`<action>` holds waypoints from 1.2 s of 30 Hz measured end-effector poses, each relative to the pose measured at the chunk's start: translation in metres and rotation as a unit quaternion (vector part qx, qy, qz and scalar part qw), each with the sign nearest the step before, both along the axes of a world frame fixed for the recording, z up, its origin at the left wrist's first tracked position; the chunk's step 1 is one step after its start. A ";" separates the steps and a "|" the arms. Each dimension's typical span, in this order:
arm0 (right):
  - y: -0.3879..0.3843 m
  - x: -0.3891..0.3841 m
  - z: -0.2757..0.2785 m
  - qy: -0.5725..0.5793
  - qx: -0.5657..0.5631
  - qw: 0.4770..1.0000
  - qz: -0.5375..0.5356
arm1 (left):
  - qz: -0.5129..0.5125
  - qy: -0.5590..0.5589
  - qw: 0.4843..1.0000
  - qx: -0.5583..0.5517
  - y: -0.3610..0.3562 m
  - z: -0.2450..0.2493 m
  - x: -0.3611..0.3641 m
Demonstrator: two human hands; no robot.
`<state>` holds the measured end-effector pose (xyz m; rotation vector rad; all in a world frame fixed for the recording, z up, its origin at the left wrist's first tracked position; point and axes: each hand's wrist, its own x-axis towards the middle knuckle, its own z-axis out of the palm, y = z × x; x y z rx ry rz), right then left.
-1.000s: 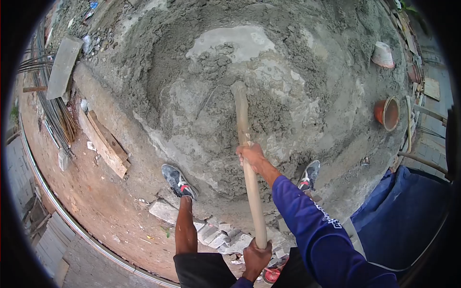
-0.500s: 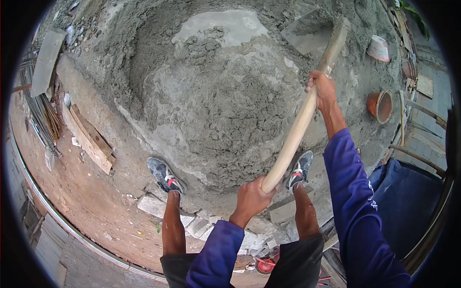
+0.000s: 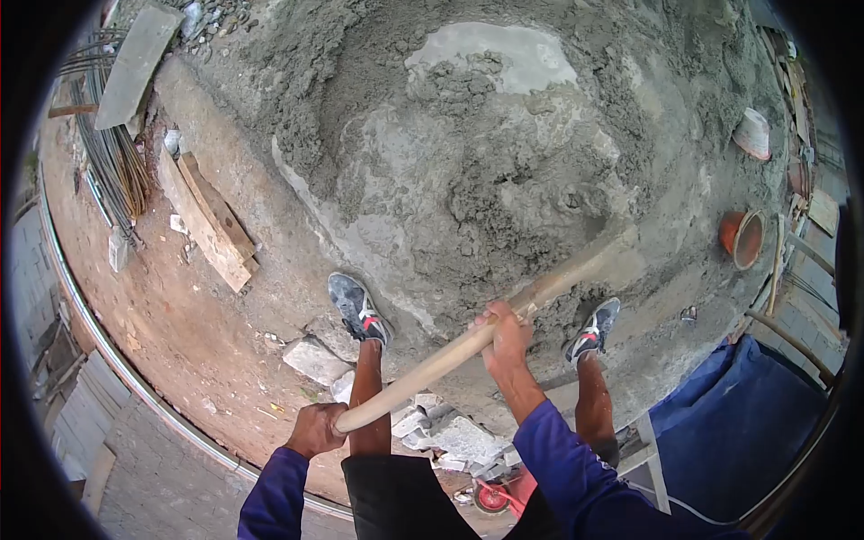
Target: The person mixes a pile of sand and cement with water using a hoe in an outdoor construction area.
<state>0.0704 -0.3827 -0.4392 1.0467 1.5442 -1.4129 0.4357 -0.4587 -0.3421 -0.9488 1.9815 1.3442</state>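
A long wooden handle (image 3: 418, 373) runs slantwise from the lower left up to the right. Its lower end is in my left hand (image 3: 315, 429), fingers wrapped round it. Further up, my right hand (image 3: 506, 340) grips the shaft near its middle. The handle's far end, smeared with grey mix, lies low over the wet mortar heap (image 3: 486, 180); the blade there cannot be made out. My two shoes stand on either side of the heap's near edge, with the handle passing above my left leg.
A pool of water (image 3: 504, 52) lies on the mortar. On the right are an orange bucket (image 3: 742, 238), a whitish bucket (image 3: 752, 135) and a blue tarp (image 3: 742, 423). Wooden planks (image 3: 202, 216), steel rods (image 3: 112, 153) and a grey slab (image 3: 137, 67) lie left; broken blocks (image 3: 450, 436) are near my feet.
Both hands have moved left and down with the handle, which now slants much flatter. Its far end has come down from the upper right to the near mortar. The view has shifted.
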 end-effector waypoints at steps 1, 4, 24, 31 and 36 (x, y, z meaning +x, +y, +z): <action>0.004 0.012 0.025 0.005 0.010 1.000 -0.003 | 0.002 0.029 0.999 -0.028 0.003 0.010 0.013; 0.024 0.030 0.093 -0.023 0.036 0.999 -0.027 | 0.006 -0.026 1.000 0.007 0.008 0.098 0.013; -0.106 -0.317 -0.061 0.230 0.019 0.940 0.250 | 0.263 0.081 0.957 -0.094 0.101 -0.120 -0.345; -0.007 -0.166 -0.127 0.039 0.066 0.937 0.342 | 0.341 -0.105 0.933 0.049 0.199 -0.004 -0.279; 0.127 -0.073 -0.059 -0.017 0.057 0.952 0.301 | 0.272 -0.144 0.951 -0.038 0.312 0.073 -0.204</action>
